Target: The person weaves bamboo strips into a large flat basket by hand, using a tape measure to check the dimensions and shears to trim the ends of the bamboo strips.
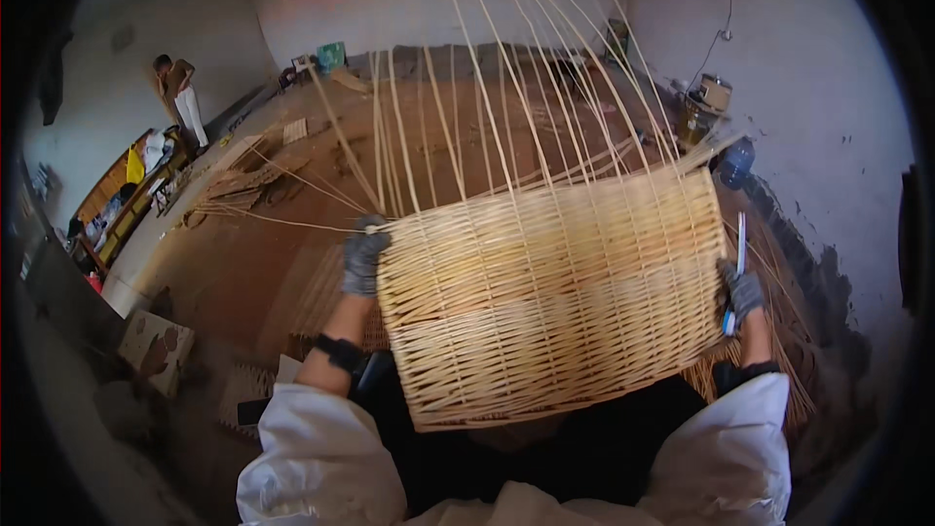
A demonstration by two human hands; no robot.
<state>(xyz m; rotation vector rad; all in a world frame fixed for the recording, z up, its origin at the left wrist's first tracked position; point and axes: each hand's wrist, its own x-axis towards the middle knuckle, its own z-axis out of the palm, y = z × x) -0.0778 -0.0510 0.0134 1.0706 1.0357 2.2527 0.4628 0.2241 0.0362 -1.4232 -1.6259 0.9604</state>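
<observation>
A woven wicker panel [550, 297], pale yellow, is held up before me, tilted with its right side higher. Long loose wicker rods [506, 117] stick up from its far edge and fan out. At the panel's upper left corner my left hand [365, 258], in a grey glove, is closed on the edge. My right hand [745, 294], gloved too, grips the right edge and also has a slim tool with a pale blade and blue-and-white end [741, 244] in it. The fingers behind the panel are hidden.
Bundles of loose rods and woven pieces [243, 180] lie on the brown floor. A wooden bench [122, 190] with cloths and bags stands at left, near a standing person [180, 97]. A blue water bottle [736, 164] is by the right wall. A broken pale board [156, 353] lies lower left.
</observation>
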